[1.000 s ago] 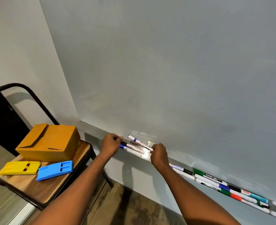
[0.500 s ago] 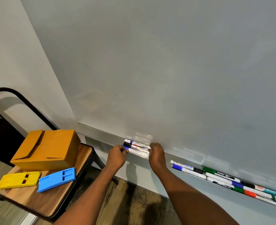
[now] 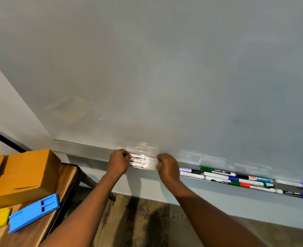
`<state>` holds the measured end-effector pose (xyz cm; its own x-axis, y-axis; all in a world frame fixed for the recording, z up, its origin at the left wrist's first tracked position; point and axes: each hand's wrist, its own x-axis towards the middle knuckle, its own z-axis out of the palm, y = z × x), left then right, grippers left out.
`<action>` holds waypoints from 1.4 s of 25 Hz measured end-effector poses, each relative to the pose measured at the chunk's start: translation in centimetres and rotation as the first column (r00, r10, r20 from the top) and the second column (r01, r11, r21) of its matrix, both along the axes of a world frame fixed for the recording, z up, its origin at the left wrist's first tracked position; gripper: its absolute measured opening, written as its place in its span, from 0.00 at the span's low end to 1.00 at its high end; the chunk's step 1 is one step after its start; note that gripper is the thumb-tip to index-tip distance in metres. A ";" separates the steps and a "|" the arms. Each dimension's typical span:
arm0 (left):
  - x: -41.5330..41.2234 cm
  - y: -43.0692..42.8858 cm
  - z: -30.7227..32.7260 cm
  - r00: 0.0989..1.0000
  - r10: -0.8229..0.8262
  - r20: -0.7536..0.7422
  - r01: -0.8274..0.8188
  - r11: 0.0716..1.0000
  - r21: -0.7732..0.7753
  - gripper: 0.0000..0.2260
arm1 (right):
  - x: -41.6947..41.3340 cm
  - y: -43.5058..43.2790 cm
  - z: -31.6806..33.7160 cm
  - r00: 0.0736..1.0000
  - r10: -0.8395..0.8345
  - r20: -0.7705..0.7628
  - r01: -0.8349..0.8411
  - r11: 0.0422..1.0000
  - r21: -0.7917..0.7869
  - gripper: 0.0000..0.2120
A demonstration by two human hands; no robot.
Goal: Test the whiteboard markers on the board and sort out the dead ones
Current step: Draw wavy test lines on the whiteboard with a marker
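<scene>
A plain pale wall [image 3: 2,97] fills the left side, and a strip of pale blue-grey wall [image 3: 227,204] runs along the lower right down to the floor [image 3: 141,229], which is mottled brown and worn, with two soft dark shadows across it. At lower left stands a wooden seat or tabletop [image 3: 67,177] (which of the two cannot be told) edged by a black metal frame [image 3: 69,192], with a black curved tube [image 3: 6,139] rising behind it against the wall.

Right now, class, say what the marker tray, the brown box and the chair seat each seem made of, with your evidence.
The marker tray looks like brushed metal, probably aluminium: grey with a soft sheen. The brown box seems cardboard: matt, with folded flaps and creases. The chair seat looks like wood or wood veneer: visible grain.
</scene>
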<state>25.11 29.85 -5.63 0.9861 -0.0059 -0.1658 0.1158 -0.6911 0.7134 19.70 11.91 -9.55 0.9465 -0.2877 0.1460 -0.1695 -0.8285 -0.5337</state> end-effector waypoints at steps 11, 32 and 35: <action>-2.2 -7.2 0.6 0.967 -0.251 -0.038 0.249 0.967 -0.063 0.04 | -5.0 -8.7 0.5 0.948 0.092 -0.305 -0.221 0.881 -0.418 0.10; -6.1 -21.1 8.9 0.713 -0.686 -0.145 0.684 0.726 -0.070 0.05 | -9.6 -16.6 11.6 0.980 0.121 0.160 -0.105 0.989 -0.106 0.07; -7.6 -25.4 13.1 0.732 -0.681 0.033 0.672 0.711 -0.207 0.07 | -12.1 -20.0 13.8 0.893 -0.191 0.407 0.196 0.980 0.031 0.11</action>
